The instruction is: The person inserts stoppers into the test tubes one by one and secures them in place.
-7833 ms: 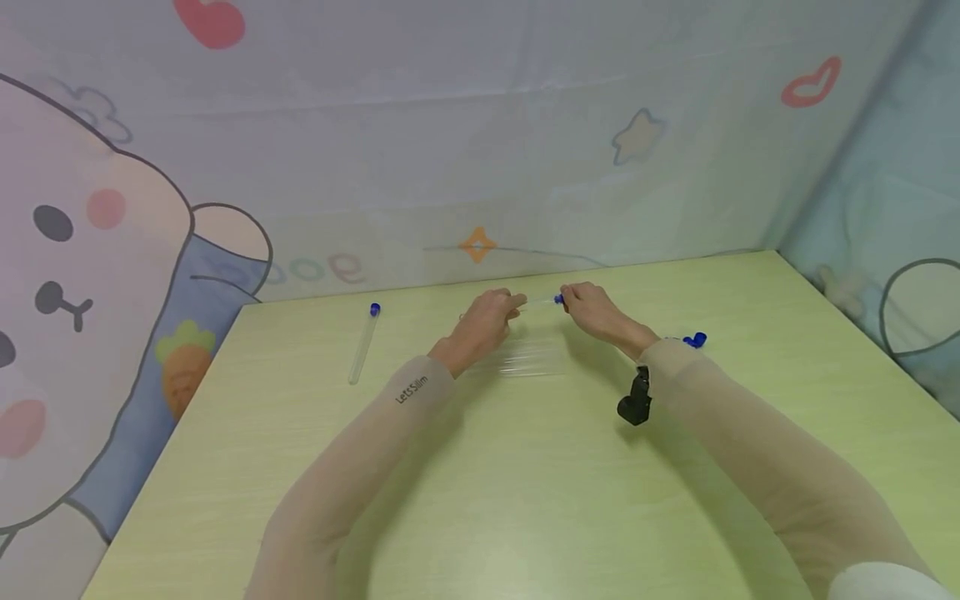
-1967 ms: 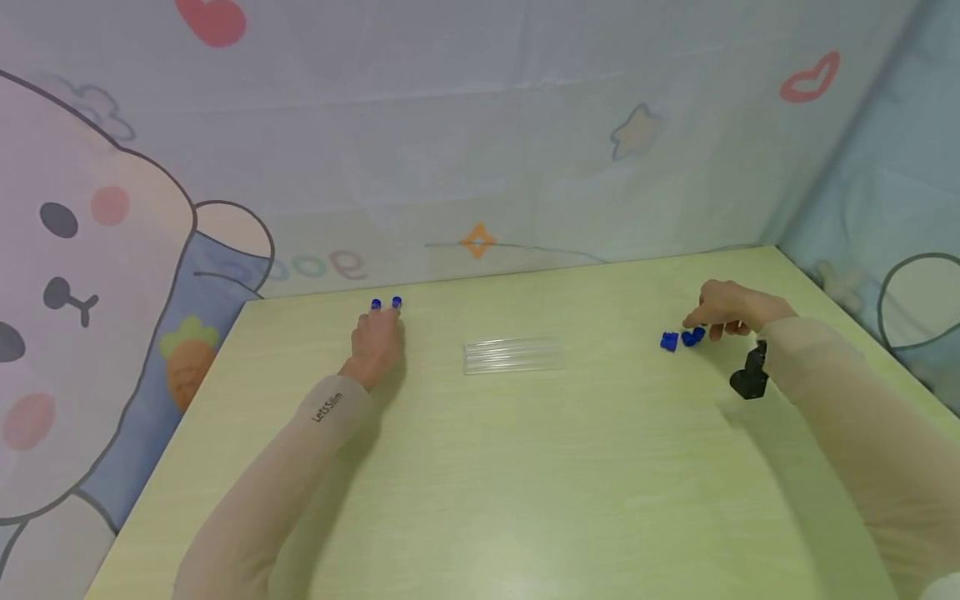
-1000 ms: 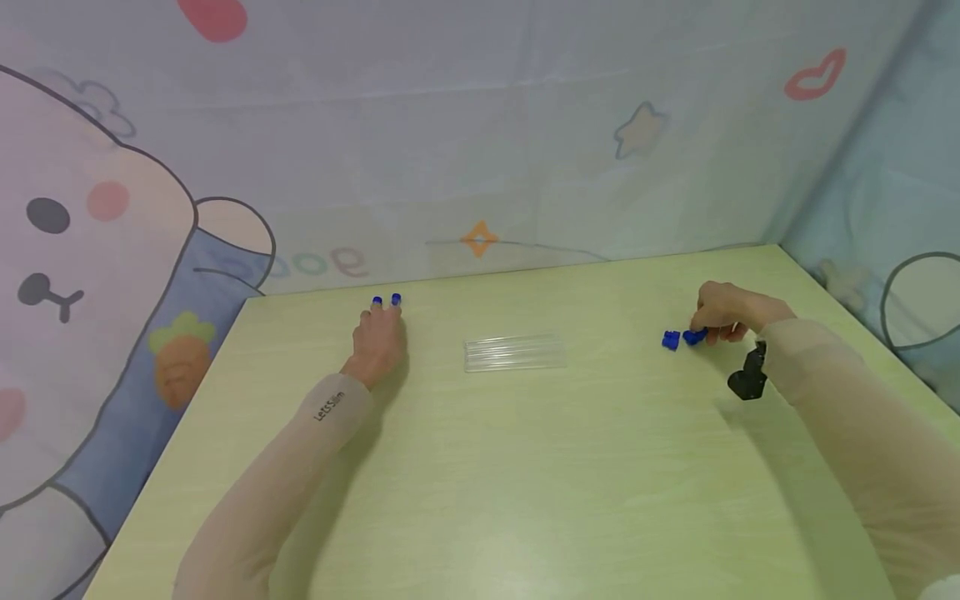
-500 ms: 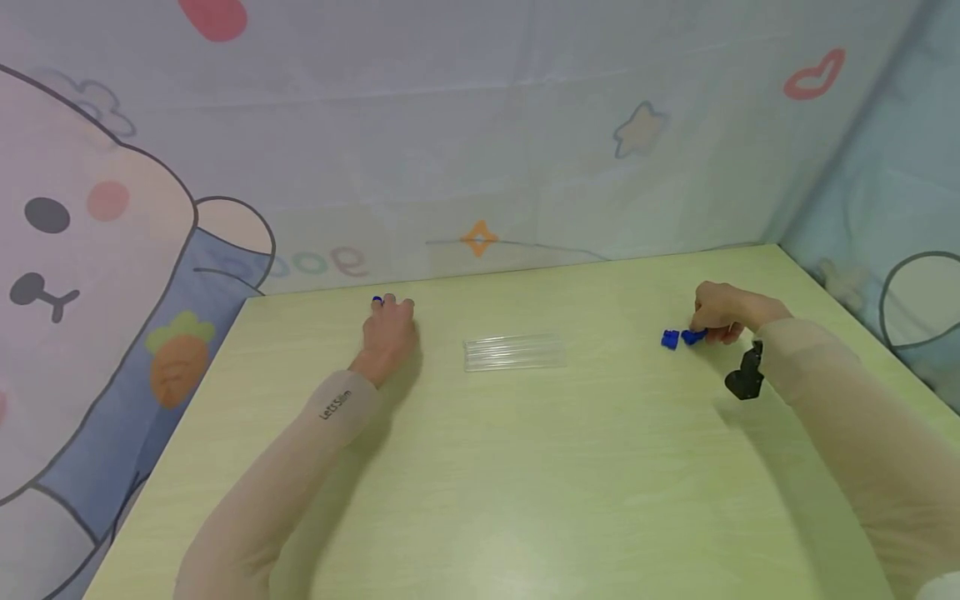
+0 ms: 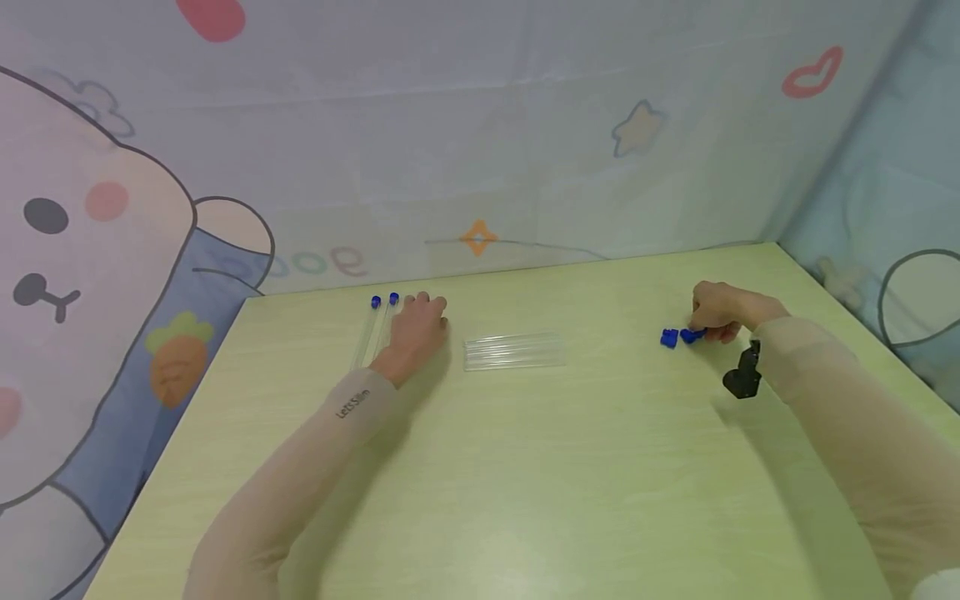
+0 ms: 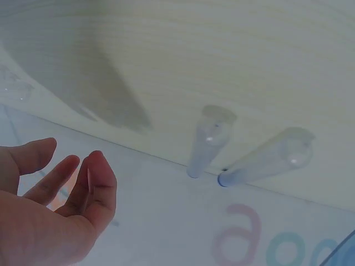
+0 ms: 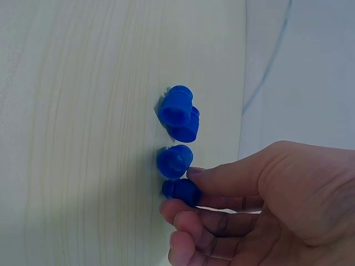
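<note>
My left hand (image 5: pixel 416 329) is over the table just right of two capped clear test tubes (image 5: pixel 364 337). Its fingers are loosely bent around nothing, as the left wrist view shows, with both tubes (image 6: pixel 211 141) lying apart from it. Further right, several clear test tubes without caps (image 5: pixel 513 352) lie side by side. My right hand (image 5: pixel 722 310) is low at the blue caps (image 5: pixel 669 337) on the right. In the right wrist view its thumb and forefinger pinch one blue tube cap (image 7: pixel 186 192); another cap (image 7: pixel 175 160) sits right against it, and two more (image 7: pixel 176 105) lie beyond.
The pale wooden table (image 5: pixel 480 467) ends at a printed fabric backdrop (image 5: pixel 540 183) close behind both hands. A black wrist camera (image 5: pixel 742 375) hangs under the right wrist.
Earlier, both hands held a tube and a blue cap near the middle. A second capped tube now lies at left. My left hand has moved right off it; the right has closed on a cap.
</note>
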Motion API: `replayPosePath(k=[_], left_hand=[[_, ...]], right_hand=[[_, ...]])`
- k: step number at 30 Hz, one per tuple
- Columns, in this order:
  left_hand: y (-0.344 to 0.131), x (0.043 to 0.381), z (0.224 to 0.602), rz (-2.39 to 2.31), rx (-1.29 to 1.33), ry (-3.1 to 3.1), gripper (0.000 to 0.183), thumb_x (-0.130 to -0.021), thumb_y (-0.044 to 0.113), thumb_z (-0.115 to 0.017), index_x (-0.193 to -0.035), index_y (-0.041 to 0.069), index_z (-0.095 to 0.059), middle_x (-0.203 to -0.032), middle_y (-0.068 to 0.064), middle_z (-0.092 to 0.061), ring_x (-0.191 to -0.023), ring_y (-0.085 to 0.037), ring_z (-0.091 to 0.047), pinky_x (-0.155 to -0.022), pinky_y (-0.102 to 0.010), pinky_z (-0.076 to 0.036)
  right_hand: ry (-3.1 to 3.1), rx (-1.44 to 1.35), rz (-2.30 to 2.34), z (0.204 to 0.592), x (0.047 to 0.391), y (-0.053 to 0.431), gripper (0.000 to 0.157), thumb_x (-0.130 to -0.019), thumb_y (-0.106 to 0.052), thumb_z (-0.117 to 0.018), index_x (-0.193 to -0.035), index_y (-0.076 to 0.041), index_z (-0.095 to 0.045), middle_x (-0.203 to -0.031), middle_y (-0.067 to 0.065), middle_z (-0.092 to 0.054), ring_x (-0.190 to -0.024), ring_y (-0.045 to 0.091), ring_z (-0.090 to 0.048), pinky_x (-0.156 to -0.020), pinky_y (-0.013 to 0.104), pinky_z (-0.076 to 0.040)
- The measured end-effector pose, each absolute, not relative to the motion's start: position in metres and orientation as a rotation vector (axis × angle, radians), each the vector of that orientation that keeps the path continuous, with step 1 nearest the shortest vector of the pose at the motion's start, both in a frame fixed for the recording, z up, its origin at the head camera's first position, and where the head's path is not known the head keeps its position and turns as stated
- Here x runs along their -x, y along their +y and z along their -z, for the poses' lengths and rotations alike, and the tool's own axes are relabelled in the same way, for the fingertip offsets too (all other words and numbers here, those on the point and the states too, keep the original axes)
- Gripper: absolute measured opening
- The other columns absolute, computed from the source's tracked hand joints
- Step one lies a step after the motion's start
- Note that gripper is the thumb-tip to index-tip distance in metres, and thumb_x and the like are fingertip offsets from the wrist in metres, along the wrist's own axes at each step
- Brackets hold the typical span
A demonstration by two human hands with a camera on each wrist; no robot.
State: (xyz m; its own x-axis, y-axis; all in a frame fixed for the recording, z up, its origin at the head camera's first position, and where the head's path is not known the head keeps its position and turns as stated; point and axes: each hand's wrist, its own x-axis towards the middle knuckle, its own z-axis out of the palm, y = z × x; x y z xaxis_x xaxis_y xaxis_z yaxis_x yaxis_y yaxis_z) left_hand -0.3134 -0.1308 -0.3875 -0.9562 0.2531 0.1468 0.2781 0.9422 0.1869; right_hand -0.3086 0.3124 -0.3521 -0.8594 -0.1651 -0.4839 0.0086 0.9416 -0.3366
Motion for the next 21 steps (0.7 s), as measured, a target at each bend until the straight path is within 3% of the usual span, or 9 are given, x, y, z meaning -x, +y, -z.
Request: replayPosePath(k=[8,21], left_hand=[[-0.116,0.313,0.386,0.324,0.474,-2.964,0.025,-0.097,0.009,-0.050,-0.117,0.001,-0.062,-0.111,-0.019,-0.060,-0.100,-0.033,-0.054,-0.073,-0.044,-0.055],[-0.091,0.310,0.391,0.305,0.650,-2.965,0.024,-0.097,0.015,-0.056,-0.117,0.005,-0.064,-0.104,-0.013,-0.064,-0.090,-0.028,-0.055,-0.068,-0.037,-0.051]], right_hand=[[2.566,0.128,0.470,0.352,0.310,0.314,0.033,-0.092,-0.004,-0.048,-0.061,-0.015,-0.043,-0.054,-0.002,-0.045,-0.050,0.010,-0.043,-0.051,0.025,-0.047],[2.556,0.102,0.473,0.353,0.310,0.315,0.015,-0.089,-0.005,-0.049,-0.074,-0.005,-0.051,-0.058,0.001,-0.050,-0.052,0.012,-0.047,-0.052,0.025,-0.048]])
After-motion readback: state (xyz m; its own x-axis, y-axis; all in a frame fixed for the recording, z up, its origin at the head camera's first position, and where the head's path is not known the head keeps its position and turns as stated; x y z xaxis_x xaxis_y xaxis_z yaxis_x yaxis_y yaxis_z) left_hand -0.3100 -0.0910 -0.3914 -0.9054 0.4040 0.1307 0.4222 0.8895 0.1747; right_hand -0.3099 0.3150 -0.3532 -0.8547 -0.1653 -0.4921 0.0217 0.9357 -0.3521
